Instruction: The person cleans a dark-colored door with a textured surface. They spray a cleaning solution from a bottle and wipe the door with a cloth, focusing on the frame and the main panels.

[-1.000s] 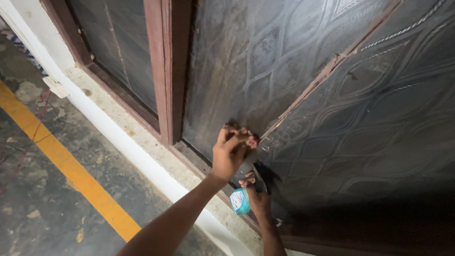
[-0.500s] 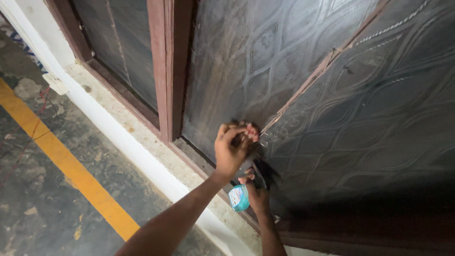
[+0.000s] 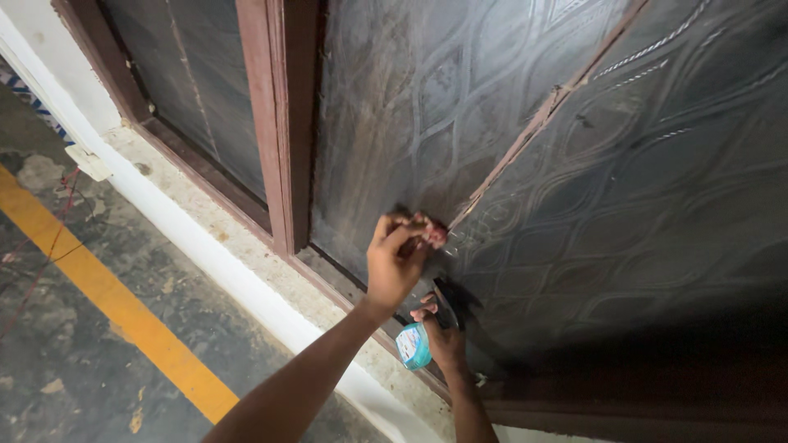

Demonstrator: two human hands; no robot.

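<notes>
We see two bare arms reaching up to a dark patterned glass pane (image 3: 525,148) set in a reddish-brown wooden frame (image 3: 275,123). The left hand (image 3: 394,258) is raised against the glass, its fingers (image 3: 402,232) curled tightly together around a small dark cloth (image 3: 433,235), which presses on the pane just beside a thin diagonal strip (image 3: 533,123) dividing the glass. Below it, the right hand (image 3: 443,336) grips a small bottle with a teal and white label (image 3: 413,344), fingers wrapped closed around it, close to the bottom rail of the frame. The two hands are near each other but apart. To the left, a pale stone sill (image 3: 246,254) runs along the frame, and beyond it lies open grey floor (image 3: 49,344) crossed by a yellow painted line (image 3: 123,312)
</notes>
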